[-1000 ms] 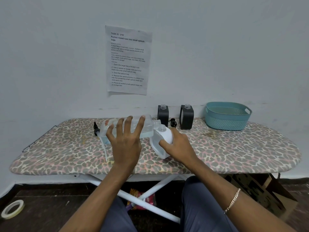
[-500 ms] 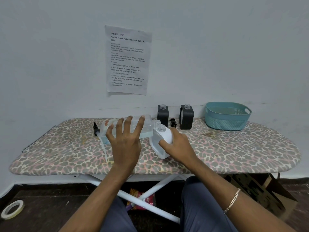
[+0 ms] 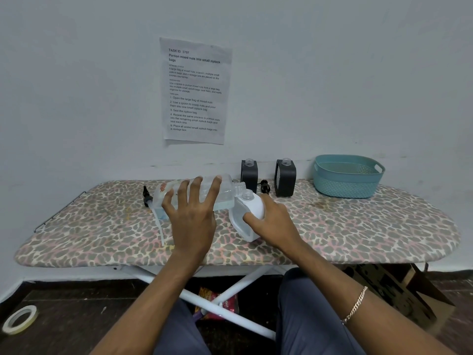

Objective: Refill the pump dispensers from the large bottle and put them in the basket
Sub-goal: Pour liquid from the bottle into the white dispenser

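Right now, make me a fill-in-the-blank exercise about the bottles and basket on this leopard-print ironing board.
The left hand tips the large clear plastic bottle toward the ____ plastic dispenser, which the right hand grips.
Against the wall stand ____ black square dispensers.
The teal perforated basket sits at the leopard-print ironing board's ____ end.
Missing words: white; two; right.
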